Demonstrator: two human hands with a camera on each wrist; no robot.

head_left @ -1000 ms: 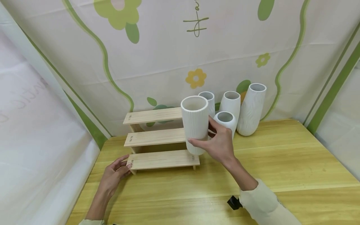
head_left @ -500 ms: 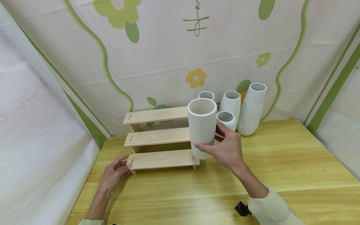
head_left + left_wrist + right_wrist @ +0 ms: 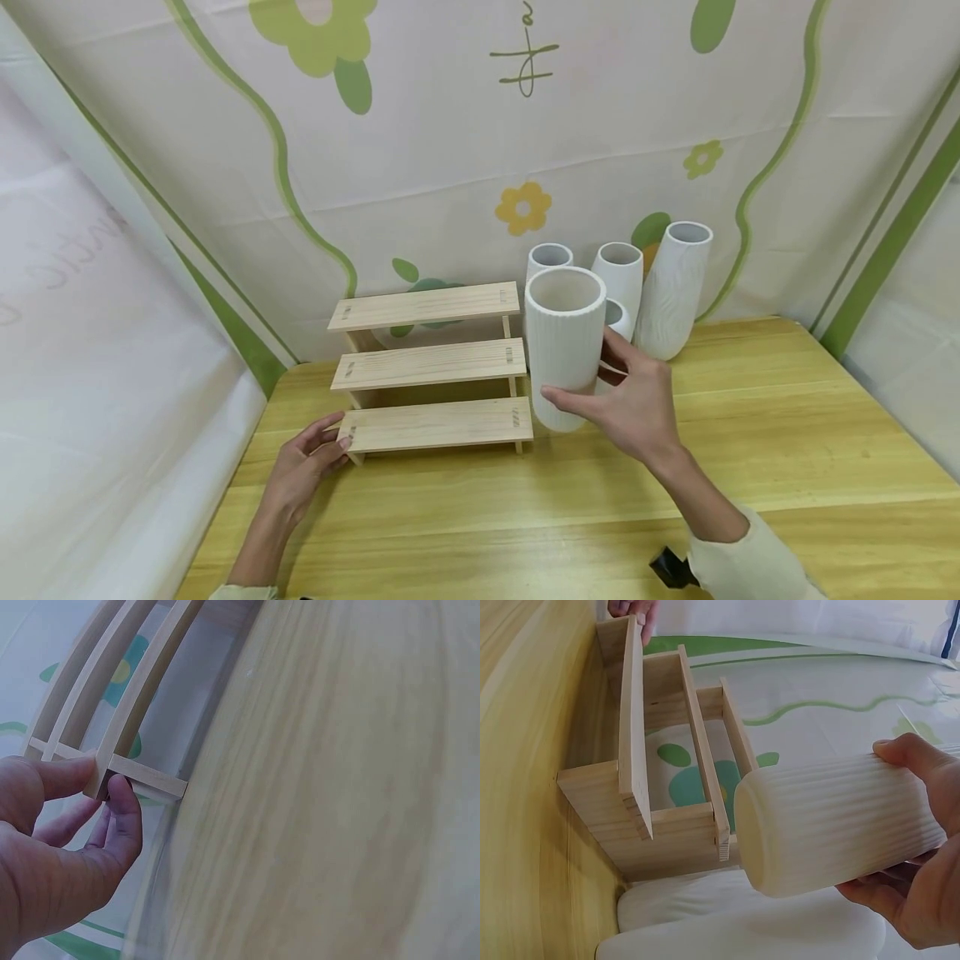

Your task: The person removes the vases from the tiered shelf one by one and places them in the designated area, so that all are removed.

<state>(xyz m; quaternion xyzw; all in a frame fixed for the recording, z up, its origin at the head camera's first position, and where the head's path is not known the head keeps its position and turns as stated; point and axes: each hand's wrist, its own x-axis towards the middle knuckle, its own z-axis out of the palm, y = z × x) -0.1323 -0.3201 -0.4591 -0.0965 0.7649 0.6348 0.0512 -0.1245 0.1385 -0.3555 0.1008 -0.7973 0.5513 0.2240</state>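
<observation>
A white ribbed vase [image 3: 566, 350] is held upright by my right hand [image 3: 637, 400], thumb on the near side and fingers behind. It hangs just right of a three-step wooden shelf [image 3: 435, 423]; in the right wrist view the vase's base [image 3: 754, 832] shows in the air. My left hand [image 3: 303, 467] pinches the left end of the shelf's lowest board. In the left wrist view the thumb is on top of that board [image 3: 120, 735], the fingertips below it.
Several white vases stand at the back right: a tall one [image 3: 672, 292], a tapered one [image 3: 621, 267], one by the shelf [image 3: 550, 254] and a short one [image 3: 617, 315] partly hidden. They stand on the wooden table [image 3: 787, 433], before a printed cloth backdrop [image 3: 420, 167].
My right hand has carried the ribbed vase to the right and slightly nearer, from in front of the shelf to beside it. The left hand and shelf have stayed put.
</observation>
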